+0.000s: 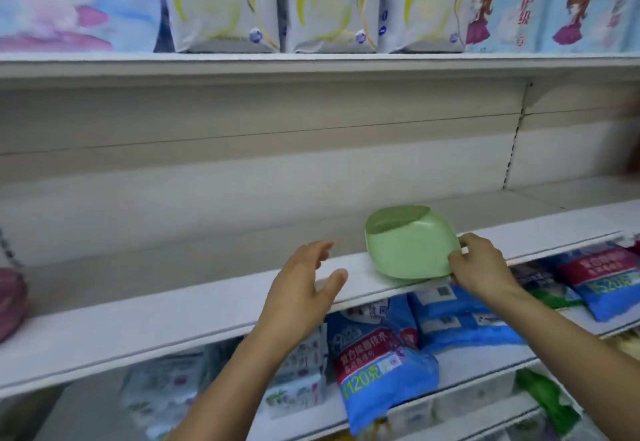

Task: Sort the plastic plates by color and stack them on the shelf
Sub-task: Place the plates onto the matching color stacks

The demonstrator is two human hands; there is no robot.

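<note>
Head view, close, facing shelf (173, 316), angled down

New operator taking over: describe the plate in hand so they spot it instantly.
Find the white middle shelf below the grey packets. At its front edge, right of centre, is a rounded-square plate, its right rim pinched by the right hand. It is the only pale green thing on that shelf.

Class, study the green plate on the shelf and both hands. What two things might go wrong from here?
1. The green plate lies near the front edge of the shelf, pinched only at its rim by the right hand; let go there, it might slide off onto the blue packs below.
2. The left hand is open, holding nothing, so it may not catch a slip.
</note>
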